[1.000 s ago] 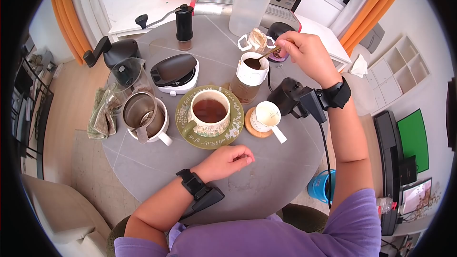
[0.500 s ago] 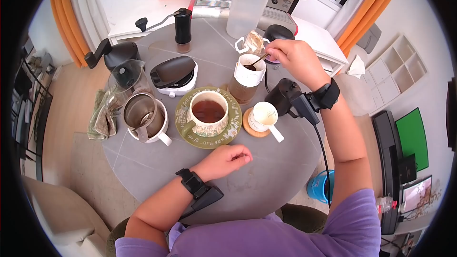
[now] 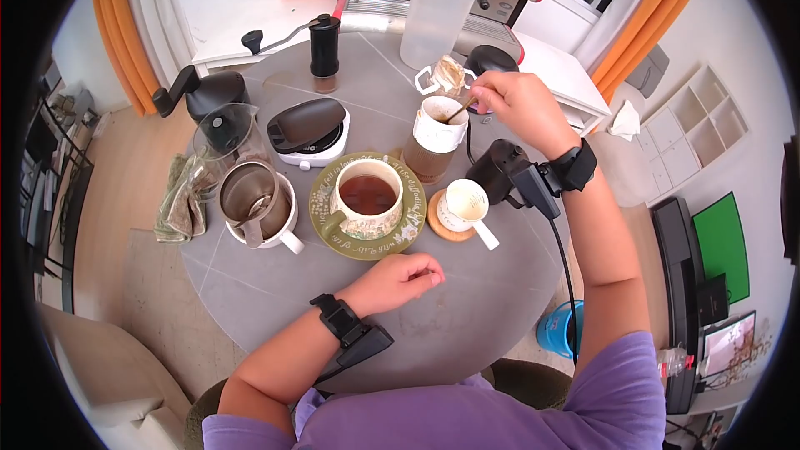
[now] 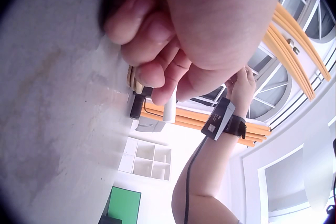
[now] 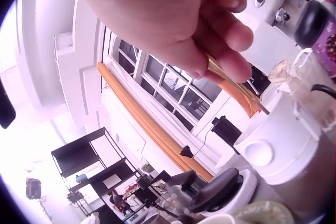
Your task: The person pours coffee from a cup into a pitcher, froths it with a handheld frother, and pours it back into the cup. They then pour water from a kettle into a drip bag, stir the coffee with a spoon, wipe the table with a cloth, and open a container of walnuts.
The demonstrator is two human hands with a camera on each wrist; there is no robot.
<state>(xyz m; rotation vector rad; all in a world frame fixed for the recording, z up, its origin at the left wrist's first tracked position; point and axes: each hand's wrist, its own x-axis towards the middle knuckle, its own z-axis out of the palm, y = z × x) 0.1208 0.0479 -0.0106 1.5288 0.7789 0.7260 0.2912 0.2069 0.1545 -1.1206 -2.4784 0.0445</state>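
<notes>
My right hand pinches the gold-coloured handle of a slim spoon between thumb and fingers. Its lower end goes down into a tall white-topped vessel with a ribbed brownish lower part; the vessel's rim hides the tip. My left hand rests at the near side of the grey table, fingers loosely curled around nothing. Just beyond it, a patterned mug of reddish-brown liquid stands on a green saucer. A small white handled cup sits on a round wooden coaster to the right.
A crumpled paper filter in a white holder and a clear plastic pitcher stand behind. A black kettle-like vessel is beside my right wrist. Leftward are a white scale, a metal cup, a glass jug and hand grinders.
My right hand has come lower and to the left, and the spoon has shifted within the white-topped vessel. My left hand stays where it was.
</notes>
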